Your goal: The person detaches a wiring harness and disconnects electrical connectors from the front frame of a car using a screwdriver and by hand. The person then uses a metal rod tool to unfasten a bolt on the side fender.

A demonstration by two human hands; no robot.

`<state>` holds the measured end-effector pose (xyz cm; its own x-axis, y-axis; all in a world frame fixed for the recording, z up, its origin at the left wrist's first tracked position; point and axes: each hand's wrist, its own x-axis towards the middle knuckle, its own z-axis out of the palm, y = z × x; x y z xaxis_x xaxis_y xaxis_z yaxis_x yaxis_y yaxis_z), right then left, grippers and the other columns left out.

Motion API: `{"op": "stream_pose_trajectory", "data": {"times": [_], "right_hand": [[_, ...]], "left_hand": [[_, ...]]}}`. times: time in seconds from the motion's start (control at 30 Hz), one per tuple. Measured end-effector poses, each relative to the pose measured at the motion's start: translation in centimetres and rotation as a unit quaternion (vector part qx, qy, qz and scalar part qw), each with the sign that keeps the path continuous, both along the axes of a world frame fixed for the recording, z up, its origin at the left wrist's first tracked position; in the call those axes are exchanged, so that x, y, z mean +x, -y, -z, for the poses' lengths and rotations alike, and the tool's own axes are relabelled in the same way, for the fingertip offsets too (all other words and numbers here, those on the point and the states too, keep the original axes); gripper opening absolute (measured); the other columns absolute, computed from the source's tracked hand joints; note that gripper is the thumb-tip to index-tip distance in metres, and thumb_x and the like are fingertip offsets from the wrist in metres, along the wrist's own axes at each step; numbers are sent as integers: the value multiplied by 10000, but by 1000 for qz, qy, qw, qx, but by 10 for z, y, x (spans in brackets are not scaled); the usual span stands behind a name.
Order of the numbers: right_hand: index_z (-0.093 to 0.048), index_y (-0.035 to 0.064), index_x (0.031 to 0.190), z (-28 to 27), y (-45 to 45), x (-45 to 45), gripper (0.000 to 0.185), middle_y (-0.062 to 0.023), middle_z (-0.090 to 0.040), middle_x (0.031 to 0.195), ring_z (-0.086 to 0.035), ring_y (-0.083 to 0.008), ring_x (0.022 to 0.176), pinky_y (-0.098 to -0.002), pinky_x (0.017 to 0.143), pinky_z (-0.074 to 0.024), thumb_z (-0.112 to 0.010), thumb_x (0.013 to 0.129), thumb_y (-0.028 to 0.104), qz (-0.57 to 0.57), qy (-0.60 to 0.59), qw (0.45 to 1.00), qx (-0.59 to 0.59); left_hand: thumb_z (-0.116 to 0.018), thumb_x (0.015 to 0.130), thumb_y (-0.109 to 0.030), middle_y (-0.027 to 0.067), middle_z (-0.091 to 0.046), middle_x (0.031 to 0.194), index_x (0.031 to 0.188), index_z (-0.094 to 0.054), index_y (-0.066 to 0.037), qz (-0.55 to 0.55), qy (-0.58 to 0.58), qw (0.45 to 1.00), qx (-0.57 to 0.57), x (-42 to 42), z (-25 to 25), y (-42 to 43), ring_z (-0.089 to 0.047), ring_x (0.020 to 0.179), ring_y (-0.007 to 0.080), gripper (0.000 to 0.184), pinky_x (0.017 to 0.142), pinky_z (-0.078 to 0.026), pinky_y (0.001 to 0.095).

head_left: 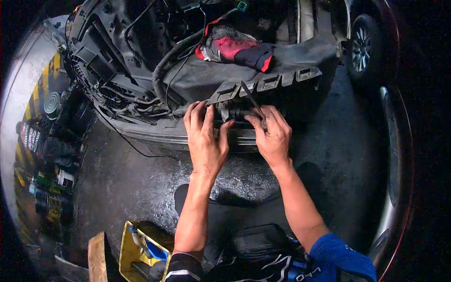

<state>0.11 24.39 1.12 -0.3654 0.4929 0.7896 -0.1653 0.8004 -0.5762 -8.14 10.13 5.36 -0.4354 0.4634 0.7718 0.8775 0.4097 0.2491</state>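
Tool (252, 98) gripped in my right hand (274, 136) crosses the slotted strip (258, 86); my left hand (206, 141) (half-open) perhaps steadies the strip's end.

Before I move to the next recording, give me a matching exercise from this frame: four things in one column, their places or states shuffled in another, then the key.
Things:
1. Left hand
2. Right hand
3. Red-and-dark bundle
4. Yellow container

Places or states:
A. Has a blue object inside
B. Gripping a slim dark tool
C. At the left end of the slotted strip
D. Lying beyond the strip, among the vehicle parts

Right pairs: 1-C, 2-B, 3-D, 4-A.
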Motion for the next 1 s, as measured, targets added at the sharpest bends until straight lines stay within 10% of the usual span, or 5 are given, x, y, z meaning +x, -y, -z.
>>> {"op": "stream_pose_trajectory", "data": {"times": [0.63, 1.0], "right_hand": [[-696, 52, 867, 0, 5, -13, 105, -85, -680, 859, -631, -302, 780, -401, 694, -499, -746, 807, 121, 30, -55, 998, 29], [-693, 45, 898, 1, 6, -13, 176, -88, -682, 876, -633, -302, 796, -399, 716, -503, -771, 799, 168, 26, -29, 999, 16]], "left_hand": [[-891, 652, -264, 210, -528, 1330, 1264, -599, -46, 74, -22, 996, -48, -26, -10, 20, -484, 1223, 404, 713, 1008, -443, 483], [-805, 772, -201, 199, -532, 1337, 1235, -622, -1, 50, 1, 998, -30, -16, -7, 13, -456, 1255, 412, 536, 1059, -387, 487]]}}
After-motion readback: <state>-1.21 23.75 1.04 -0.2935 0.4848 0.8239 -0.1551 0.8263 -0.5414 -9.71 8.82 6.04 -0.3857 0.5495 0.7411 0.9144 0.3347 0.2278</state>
